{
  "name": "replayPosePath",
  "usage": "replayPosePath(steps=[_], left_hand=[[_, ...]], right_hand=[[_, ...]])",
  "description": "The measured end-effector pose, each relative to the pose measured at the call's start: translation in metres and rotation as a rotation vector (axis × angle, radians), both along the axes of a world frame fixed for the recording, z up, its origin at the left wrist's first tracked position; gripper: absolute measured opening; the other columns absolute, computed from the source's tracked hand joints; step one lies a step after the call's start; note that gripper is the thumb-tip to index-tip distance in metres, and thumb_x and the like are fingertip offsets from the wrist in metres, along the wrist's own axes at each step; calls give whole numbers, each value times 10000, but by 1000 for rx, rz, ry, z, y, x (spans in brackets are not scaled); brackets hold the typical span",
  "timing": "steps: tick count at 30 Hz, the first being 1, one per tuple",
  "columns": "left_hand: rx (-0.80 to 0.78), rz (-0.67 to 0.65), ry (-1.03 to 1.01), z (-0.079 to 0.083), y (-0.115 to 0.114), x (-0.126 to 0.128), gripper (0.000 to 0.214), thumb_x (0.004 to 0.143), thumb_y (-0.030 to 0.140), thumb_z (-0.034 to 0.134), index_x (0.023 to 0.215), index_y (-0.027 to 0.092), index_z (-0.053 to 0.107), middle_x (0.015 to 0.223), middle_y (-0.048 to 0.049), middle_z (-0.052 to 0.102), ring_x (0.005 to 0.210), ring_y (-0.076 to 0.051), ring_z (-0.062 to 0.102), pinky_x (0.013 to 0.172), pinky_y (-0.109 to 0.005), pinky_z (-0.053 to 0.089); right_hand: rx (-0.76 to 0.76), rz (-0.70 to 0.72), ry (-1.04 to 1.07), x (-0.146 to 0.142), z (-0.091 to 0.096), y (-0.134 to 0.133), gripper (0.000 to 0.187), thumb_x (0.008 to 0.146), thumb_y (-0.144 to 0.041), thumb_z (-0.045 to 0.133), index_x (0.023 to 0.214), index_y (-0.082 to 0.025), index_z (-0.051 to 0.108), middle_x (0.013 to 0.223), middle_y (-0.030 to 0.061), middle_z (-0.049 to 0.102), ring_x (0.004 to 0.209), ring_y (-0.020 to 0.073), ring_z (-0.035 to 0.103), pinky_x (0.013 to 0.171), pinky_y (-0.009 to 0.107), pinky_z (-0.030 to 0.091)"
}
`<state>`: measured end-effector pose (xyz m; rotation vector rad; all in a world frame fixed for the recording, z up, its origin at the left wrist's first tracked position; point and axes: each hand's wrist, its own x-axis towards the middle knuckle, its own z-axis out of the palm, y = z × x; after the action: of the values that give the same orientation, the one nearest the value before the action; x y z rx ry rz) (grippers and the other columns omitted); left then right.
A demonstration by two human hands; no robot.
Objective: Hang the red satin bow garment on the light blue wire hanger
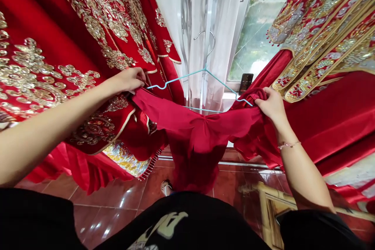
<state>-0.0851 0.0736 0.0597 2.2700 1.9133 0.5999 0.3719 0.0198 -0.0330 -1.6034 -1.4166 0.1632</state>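
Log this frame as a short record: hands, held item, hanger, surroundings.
left hand: pinches the upper edge of a red garment, at the hanger's left end
right hand: grips the garment's bunched fabric, at the hanger's right end
hanger: light blue wire hanger, hook upward, spanning between the hands
surroundings: gold-embroidered red robes on both sides, sheer white curtain, phone on the window sill
floor: glossy red-brown tiles
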Motion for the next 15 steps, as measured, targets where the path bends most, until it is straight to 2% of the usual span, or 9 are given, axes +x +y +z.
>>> replayPosePath(steps=[3, 6, 8, 11, 13, 15], left_hand=[[-219, 50, -194, -1, -13, 1, 176, 828, -30, 492, 939, 98, 539, 916, -66, 689, 658, -82, 519, 624, -203, 481], [-255, 38, -353, -5, -27, 1, 267, 762, -36, 471, 967, 127, 520, 989, -64, 684, 631, -73, 466, 615, -202, 448], [-297, 22, -451, -18, -33, -4, 330, 680, -11, 498, 964, 156, 512, 1015, -55, 691, 625, -84, 473, 625, -221, 461], [-331, -51, -505, -56, -39, -18, 355, 576, 67, 530, 911, 183, 537, 1005, -50, 707, 739, -157, 595, 698, -293, 525], [-305, -128, -470, -90, -45, -27, 319, 553, 115, 528, 858, 190, 585, 993, -46, 721, 943, -221, 658, 880, -381, 546], [-331, -177, -419, -122, -52, -35, 274, 544, 146, 509, 781, 192, 639, 970, -47, 739, 1065, -252, 661, 1064, -444, 472]], right_hand=[[98, -14, 312, 5, -19, 0, 201, 594, -135, 672, 623, -209, 487, 591, -59, 458, 596, 114, 400, 566, 260, 307], [127, -88, 574, 8, -42, -1, 184, 543, -142, 638, 657, -202, 506, 598, -72, 466, 581, 98, 397, 535, 236, 294], [100, -142, 652, 9, -60, -5, 192, 500, -139, 612, 657, -197, 517, 574, -84, 461, 565, 90, 394, 525, 228, 295], [33, -150, 702, 2, -90, -19, 196, 463, -162, 595, 642, -196, 522, 538, -93, 461, 536, 82, 390, 511, 224, 299], [17, -126, 708, -7, -110, -31, 198, 458, -192, 595, 647, -193, 538, 552, -85, 498, 546, 86, 418, 522, 222, 323], [25, -121, 703, -20, -126, -45, 208, 452, -212, 604, 653, -189, 552, 572, -77, 525, 567, 90, 447, 543, 221, 350]])
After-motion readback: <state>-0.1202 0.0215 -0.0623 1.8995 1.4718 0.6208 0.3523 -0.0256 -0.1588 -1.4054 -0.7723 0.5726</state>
